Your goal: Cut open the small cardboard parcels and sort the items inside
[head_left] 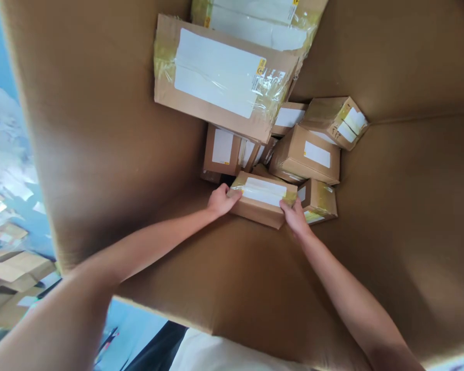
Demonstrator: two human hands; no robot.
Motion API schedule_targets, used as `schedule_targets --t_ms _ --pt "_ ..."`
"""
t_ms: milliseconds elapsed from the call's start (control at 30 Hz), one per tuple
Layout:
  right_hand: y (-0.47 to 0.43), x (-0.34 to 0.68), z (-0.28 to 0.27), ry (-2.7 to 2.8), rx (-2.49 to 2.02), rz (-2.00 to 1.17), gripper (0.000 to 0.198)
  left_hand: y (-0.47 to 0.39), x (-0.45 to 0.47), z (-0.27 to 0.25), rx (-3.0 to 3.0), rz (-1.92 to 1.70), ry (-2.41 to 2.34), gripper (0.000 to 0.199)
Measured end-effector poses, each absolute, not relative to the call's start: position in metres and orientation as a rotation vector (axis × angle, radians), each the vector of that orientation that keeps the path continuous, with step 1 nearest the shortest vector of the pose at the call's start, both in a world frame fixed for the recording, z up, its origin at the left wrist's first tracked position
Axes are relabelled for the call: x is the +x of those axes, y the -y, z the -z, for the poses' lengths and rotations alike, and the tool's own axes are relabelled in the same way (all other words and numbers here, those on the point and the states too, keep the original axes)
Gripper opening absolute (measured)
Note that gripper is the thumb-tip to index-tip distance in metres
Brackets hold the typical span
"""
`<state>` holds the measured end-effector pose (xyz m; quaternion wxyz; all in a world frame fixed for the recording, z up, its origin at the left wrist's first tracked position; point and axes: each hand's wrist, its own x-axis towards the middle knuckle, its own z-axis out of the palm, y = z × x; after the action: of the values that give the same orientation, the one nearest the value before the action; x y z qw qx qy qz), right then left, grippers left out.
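Observation:
Both my arms reach down into a large cardboard bin (402, 216). Between my hands is a small brown cardboard box (257, 212) with a white label and yellowish tape on its top. My left hand (221, 200) grips its left end, thumb on top. At the right end, my right hand (294, 216) grips it with the thumb on the upper edge. Fingers under the box are mostly hidden. Just right of my right hand sits another taped box (320, 200), and behind the held one stands a labelled box (221, 150).
A large labelled box (216, 77) lies high at the back left, overlapping another taped box (259, 26). More boxes (309, 154) pile up at the right, one in the far corner (334, 121). Outside the bin, cartons (19, 273) and papers (7, 154) lie on the left.

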<state>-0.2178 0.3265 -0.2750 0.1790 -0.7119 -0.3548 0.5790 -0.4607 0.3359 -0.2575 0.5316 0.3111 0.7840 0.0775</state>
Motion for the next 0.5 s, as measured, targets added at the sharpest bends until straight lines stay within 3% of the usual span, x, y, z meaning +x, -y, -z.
schedule_targets --t_ms 133,267,500 --pt "-0.335 -0.247 0.248 1.203 -1.853 -1.578 0.084 -0.337 -0.501 0.243 0.797 -0.379 -1.99 0.039" --pt "-0.359 -0.301 0.278 1.387 -1.69 -1.519 0.099 -0.356 -0.528 0.263 0.897 -0.678 -2.253 0.042" --pt "-0.388 -0.363 0.334 1.417 -1.746 -1.499 0.093 -0.373 -0.502 0.31 0.644 -0.584 -2.195 0.085"
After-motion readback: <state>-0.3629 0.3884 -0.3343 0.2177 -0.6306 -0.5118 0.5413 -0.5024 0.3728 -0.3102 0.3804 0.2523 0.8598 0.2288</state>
